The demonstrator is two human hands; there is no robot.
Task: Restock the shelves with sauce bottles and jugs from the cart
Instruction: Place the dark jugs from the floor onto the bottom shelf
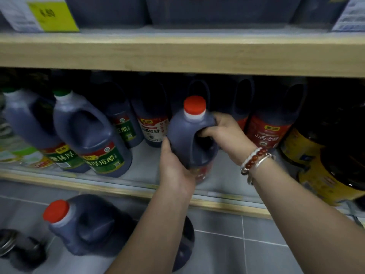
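**Two hands on one red-capped jug at the lower shelf**

Two wooden shelves fill the view; the lower shelf [138, 171] carries rows of dark jugs. Green-capped jugs [88, 135] stand at nine o'clock, red-labelled ones [266, 131] at three o'clock. At centre, a red-capped jug [190, 139] sits upright over the shelf's front. Left hand [173, 171] wraps its lower body, fingers closed round it. Right hand [225, 133] curls through the handle, wrist wearing bracelets [254, 161]. Another red-capped jug [85, 224] waits at seven o'clock.
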